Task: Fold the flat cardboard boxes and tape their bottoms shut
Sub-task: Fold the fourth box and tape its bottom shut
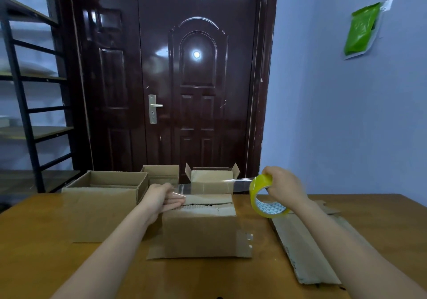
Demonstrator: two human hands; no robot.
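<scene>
A folded cardboard box (199, 229) stands bottom-up in the middle of the wooden table (34, 252), its two flaps closed with a narrow gap between them. My left hand (165, 198) presses the free end of a clear tape strip (208, 186) onto the box's left top edge. Up and to the right of the box, my right hand (283, 186) holds the yellow-green tape roll (265, 199), and the strip runs stretched in the air from the roll to my left hand. Flat cardboard boxes (307, 243) lie on the table at the right.
An open box (104, 204) stands at the left of the table, touching the middle box. Two more boxes (212, 179) sit behind, near a dark door (175, 79). A black shelf rack (27, 90) stands at the far left. A green bag (361, 28) hangs on the right wall.
</scene>
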